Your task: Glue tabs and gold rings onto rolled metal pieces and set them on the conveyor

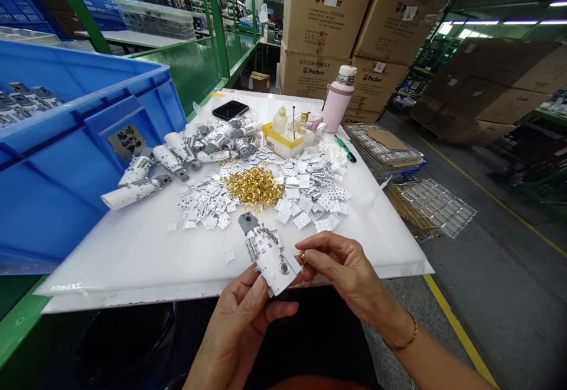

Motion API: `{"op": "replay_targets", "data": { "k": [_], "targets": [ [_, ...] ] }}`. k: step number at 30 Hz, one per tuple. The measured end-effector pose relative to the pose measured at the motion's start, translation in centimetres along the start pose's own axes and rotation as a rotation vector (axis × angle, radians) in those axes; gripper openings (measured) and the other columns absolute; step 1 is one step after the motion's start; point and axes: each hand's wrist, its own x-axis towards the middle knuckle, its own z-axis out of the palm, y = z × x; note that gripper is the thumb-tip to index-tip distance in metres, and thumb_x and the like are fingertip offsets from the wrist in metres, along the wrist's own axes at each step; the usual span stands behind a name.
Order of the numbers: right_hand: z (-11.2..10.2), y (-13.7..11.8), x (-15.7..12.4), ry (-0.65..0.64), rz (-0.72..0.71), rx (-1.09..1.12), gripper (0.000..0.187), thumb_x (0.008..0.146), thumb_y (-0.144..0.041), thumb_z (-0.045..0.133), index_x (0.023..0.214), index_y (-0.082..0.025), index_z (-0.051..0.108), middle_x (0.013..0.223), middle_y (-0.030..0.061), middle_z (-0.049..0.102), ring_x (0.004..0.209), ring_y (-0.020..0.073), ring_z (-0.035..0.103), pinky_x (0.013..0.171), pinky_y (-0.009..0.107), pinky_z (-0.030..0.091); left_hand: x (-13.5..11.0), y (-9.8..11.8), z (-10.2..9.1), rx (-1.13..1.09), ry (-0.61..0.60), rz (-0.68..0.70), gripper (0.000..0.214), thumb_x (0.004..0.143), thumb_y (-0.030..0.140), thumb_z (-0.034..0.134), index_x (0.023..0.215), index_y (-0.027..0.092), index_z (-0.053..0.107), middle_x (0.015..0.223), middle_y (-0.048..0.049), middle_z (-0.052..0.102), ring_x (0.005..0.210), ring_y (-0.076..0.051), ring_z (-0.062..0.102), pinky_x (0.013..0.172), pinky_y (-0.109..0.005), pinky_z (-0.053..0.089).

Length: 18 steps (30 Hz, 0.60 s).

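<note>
- The left hand (239, 331) gripped a white-and-grey model part (268, 258), fingers closed under it and thumb on its face, firmly held.
- The right hand (349, 275) wore a gold bracelet (406, 337). Its thumb and forefinger were pinched shut on one gold ring (302, 256), right at the edge of the part; the other fingers curled loosely.
- Both hands were above the near edge of a white board (133, 275), with the part's grey end reaching over it.
- Two cartons stood stacked on two more, four in all, printed "FRAGILE" (328, 12) and "Pocher" (310, 72). Smaller print was unreadable.
- A blue crate (88, 100) at the left held grey parts and bore a handwritten tag (126, 140), too blurred to read with confidence.
- On the board, a heap of gold rings (254, 188), too many to count, lay between two scattered groups of perforated white tabs (310, 186).
- At least five larger white parts (150, 177) lay beside the crate, with more grey-and-white pieces bunched behind them.
- Farther back were one black phone (230, 110), one yellow-edged tray (286, 139), one pink flask (339, 103) and one green pen (345, 148).
- Two clear blister trays (432, 207) lay past the board's right edge.
</note>
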Motion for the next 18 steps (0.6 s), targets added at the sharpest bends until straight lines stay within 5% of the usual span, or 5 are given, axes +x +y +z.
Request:
{"op": "replay_targets", "data": {
  "k": [9, 18],
  "targets": [
    [0.5, -0.1, -0.8, -0.053, -0.103, -0.091, 0.022, 0.083, -0.024, 0.069, 0.105, -0.022, 0.069, 0.086, 0.0003, 0.069, 0.068, 0.0105, 0.066, 0.067, 0.022, 0.057, -0.3, 0.1, -0.7, -0.087, -0.055, -0.042, 0.027, 0.092, 0.031, 0.05, 0.104, 0.023, 0.073, 0.107, -0.0078, 0.07, 0.099, -0.023, 0.063, 0.073, -0.026, 0.057],
    [0.3, 0.3, -1.2, 0.03, -0.244, -0.302, 0.018, 0.085, -0.023, 0.066, 0.102, -0.024, 0.07, 0.096, 0.0025, 0.061, 0.068, 0.0125, 0.067, 0.061, 0.024, 0.059, 0.0, -0.3, -0.5, -0.094, 0.012, -0.036, 0.025, 0.089, 0.03, 0.056, 0.106, 0.023, 0.072, 0.109, -0.0089, 0.07, 0.1, -0.023, 0.063, 0.07, -0.025, 0.058]
  ]
}}
